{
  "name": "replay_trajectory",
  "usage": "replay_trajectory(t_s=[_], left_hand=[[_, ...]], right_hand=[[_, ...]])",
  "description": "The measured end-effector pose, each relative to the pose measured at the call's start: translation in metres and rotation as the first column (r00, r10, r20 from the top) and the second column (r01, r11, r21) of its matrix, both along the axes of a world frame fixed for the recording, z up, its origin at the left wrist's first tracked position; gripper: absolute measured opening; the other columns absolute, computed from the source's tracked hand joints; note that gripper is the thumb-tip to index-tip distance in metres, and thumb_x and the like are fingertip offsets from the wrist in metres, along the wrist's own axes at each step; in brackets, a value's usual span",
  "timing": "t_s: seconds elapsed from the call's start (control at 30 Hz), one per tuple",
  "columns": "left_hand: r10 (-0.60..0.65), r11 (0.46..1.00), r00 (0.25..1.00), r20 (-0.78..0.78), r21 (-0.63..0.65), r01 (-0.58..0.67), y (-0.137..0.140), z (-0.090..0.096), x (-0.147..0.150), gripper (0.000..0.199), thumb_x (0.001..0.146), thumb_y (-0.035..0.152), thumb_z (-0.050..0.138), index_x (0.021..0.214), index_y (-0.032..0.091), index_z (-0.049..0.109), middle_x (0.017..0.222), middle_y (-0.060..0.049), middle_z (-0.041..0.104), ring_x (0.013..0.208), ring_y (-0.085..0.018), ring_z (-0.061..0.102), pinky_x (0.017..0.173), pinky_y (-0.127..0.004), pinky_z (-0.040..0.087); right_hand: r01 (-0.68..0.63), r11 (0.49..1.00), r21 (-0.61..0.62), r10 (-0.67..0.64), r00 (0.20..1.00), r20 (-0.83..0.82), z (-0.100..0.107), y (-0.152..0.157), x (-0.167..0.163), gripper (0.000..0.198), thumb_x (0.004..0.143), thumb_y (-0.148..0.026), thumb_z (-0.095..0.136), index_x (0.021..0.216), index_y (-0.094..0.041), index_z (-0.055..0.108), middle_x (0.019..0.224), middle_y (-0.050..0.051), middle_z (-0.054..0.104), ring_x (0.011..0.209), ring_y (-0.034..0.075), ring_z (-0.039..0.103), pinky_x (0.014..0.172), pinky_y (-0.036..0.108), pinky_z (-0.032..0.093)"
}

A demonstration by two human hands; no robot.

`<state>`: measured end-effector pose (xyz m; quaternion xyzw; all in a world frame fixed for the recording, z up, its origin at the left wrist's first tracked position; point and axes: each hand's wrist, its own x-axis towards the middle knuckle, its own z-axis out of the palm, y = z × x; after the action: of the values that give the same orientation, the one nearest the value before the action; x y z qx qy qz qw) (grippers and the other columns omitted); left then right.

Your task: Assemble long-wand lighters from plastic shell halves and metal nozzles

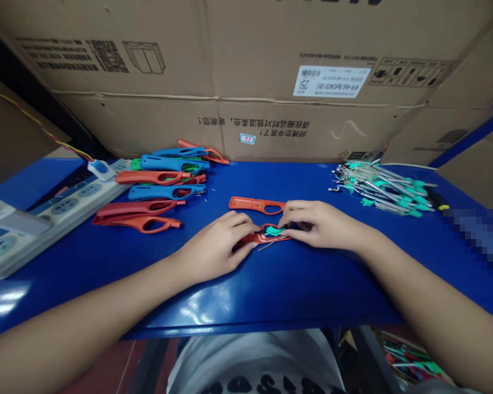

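Running sideways, the orange shell (258, 238) is bridging narrowed fingers: left hand (224, 241) holding one end, right hand (318, 223) the other, nearer the green insert (274, 231).

Got one orange lighter shell half (251, 238) lying near the middle, bright green plastic trigger (274, 231) at its handle opening. Another orange half (246, 203) sits just beyond, stretched left-to-right.

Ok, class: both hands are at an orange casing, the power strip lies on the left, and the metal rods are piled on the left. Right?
No: the metal rods are piled on the right, as the head view shows. Left hand and right hand are at an orange casing; the power strip lies left.
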<state>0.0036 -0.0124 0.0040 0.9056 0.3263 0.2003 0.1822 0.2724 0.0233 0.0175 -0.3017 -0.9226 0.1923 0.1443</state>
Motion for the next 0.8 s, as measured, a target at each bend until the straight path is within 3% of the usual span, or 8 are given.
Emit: replay_trajectory(t_s=[0.13, 0.57, 0.8], left_hand=[[0.002, 1.000, 1.000, 0.007, -0.003, -0.002, 0.000, 0.000, 0.000, 0.020, 0.098, 0.020, 0.055, 0.115, 0.018, 0.067, 0.108, -0.007, 0.066, 0.104, -0.022, 0.059, 0.094, -0.037, 0.052], [0.021, 1.000, 1.000, 0.005, 0.001, -0.021, 0.000, -0.001, -0.001, 0.023, 0.098, 0.024, 0.058, 0.118, 0.016, 0.065, 0.108, -0.008, 0.065, 0.106, -0.022, 0.060, 0.096, -0.037, 0.052], [0.045, 0.998, 0.999, 0.023, -0.054, -0.043, 0.001, -0.001, 0.001, 0.018, 0.095, 0.022, 0.061, 0.112, 0.018, 0.064, 0.111, -0.007, 0.065, 0.108, -0.022, 0.061, 0.097, -0.037, 0.052]], right_hand=[[0.001, 1.000, -0.002, -0.001, 1.000, 0.005, -0.005, -0.002, -0.002, 0.015, 0.096, -0.028, 0.060, 0.100, -0.020, 0.072, 0.110, 0.008, 0.066, 0.093, 0.018, 0.066, 0.080, 0.029, 0.049], [-0.050, 0.999, -0.013, 0.048, 0.994, -0.097, -0.012, -0.004, -0.010, 0.018, 0.099, -0.022, 0.055, 0.091, -0.016, 0.071, 0.097, 0.007, 0.068, 0.086, 0.017, 0.064, 0.080, 0.029, 0.049], [-0.007, 0.999, 0.041, 0.008, 1.000, -0.024, -0.014, -0.006, -0.012, 0.016, 0.099, -0.027, 0.055, 0.095, -0.018, 0.068, 0.099, 0.006, 0.067, 0.087, 0.017, 0.064, 0.076, 0.028, 0.047]])
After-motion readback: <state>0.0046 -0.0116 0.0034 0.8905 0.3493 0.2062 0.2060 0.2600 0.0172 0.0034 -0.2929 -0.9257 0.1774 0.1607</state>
